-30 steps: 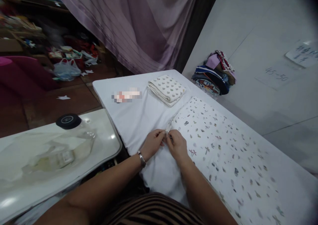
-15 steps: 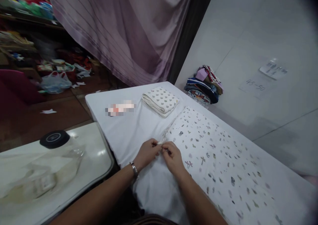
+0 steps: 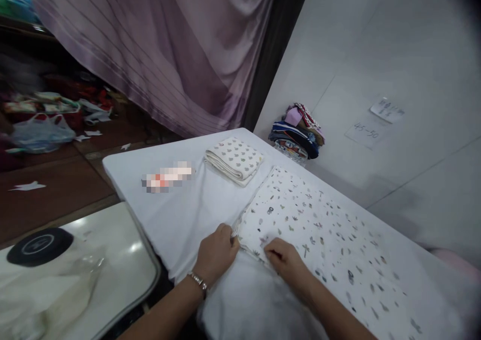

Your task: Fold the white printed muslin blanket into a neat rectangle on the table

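Note:
A white cloth with small printed figures point(image 3: 300, 220) lies spread over the right part of the white-covered table point(image 3: 180, 225). My left hand point(image 3: 218, 250), with a metal band at the wrist, is closed on the cloth's near left corner. Along the near edge, my right hand point(image 3: 283, 260) is closed too, its fingers pinching the same cloth. The hands are a short way apart. Beyond the cloth rests a folded printed cloth point(image 3: 235, 159), in a neat stack of layers.
A blurred-out item point(image 3: 167, 177) lies on the table's far left. At left stands a glossy white surface point(image 3: 128, 245) bearing a round black object point(image 3: 39, 246) and clear plastic. Folded fabrics point(image 3: 296, 134) are piled by the wall. A purple curtain point(image 3: 180, 44) hangs behind.
My hands have moved apart: the right has slid rightward along the cloth's near edge, while the left stays at the corner. The view has shifted somewhat to the right.

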The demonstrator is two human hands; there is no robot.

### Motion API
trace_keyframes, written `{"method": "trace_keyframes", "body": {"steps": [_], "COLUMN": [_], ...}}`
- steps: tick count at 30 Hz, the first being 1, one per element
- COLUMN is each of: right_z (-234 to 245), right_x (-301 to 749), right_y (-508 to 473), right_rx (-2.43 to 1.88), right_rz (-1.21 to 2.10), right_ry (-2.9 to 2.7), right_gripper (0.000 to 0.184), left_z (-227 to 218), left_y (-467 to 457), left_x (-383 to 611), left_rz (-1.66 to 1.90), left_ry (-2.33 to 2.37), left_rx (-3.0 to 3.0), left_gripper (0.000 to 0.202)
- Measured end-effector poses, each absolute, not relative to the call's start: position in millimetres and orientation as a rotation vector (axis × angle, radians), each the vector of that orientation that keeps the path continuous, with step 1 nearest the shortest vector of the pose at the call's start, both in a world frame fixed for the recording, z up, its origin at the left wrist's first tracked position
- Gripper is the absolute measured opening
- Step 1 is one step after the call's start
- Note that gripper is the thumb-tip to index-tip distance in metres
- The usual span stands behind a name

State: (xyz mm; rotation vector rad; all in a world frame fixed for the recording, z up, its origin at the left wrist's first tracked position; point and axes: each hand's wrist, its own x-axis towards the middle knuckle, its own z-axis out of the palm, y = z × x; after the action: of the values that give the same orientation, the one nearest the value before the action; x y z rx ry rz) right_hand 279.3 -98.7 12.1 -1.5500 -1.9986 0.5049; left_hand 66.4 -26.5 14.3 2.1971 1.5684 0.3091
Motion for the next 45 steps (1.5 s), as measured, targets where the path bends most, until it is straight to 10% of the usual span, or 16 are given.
{"method": "trace_keyframes", "body": {"steps": [14,45], "right_z": [17.6,43.3], "right_x": [321.2,297.3], "right_y": [88.2,100.8], "right_rx": [-1.631,-1.856], "right_rz": [0.161,0.287], "right_ry": [-2.285,-2.788], "right_gripper": [0.033,0.02], "left_z": [8.9,11.6], "left_y": [-26.1,-24.1], "left_x": [60.8,59.0], "left_rz": [0.364,0.324], "left_ry": [1.441,1.39], "left_rx": [2.187,2.141], "left_gripper": [0.015,0.014]}}
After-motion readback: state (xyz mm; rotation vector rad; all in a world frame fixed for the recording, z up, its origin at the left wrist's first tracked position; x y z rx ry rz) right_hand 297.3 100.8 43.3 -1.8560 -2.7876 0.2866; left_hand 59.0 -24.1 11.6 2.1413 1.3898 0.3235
